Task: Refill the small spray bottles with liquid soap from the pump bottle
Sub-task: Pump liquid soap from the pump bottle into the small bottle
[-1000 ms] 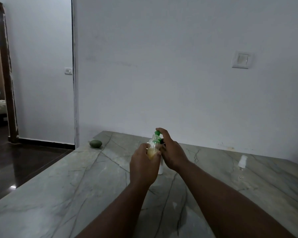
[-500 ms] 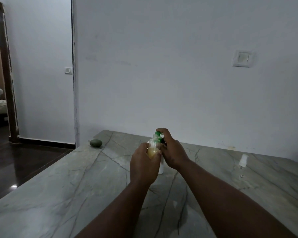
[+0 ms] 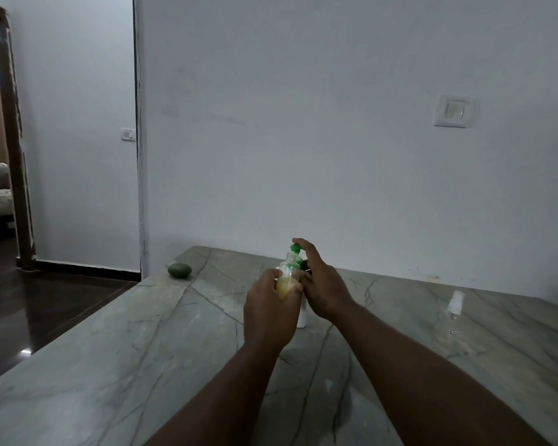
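My left hand (image 3: 269, 313) grips a small clear spray bottle (image 3: 289, 272) with yellow liquid in its lower part and its neck uncapped. The bottle's mouth sits right under the green pump head (image 3: 296, 248) of the pump bottle. My right hand (image 3: 322, 284) wraps that pump bottle, with a finger resting on top of the green head. Only the white base of the pump bottle (image 3: 302, 318) shows below my hands, standing on the marble table (image 3: 110, 365). A second small clear spray bottle (image 3: 455, 312) with a white cap stands at the right of the table.
A dark green oval object (image 3: 179, 271) lies near the table's far left corner. A white wall rises just behind the table. The table's left edge drops to a dark floor, with a doorway (image 3: 0, 140) beyond.
My right finger has lifted slightly with the green pump head, and more of the small bottle's neck now shows. Both hands stay in the same spot.
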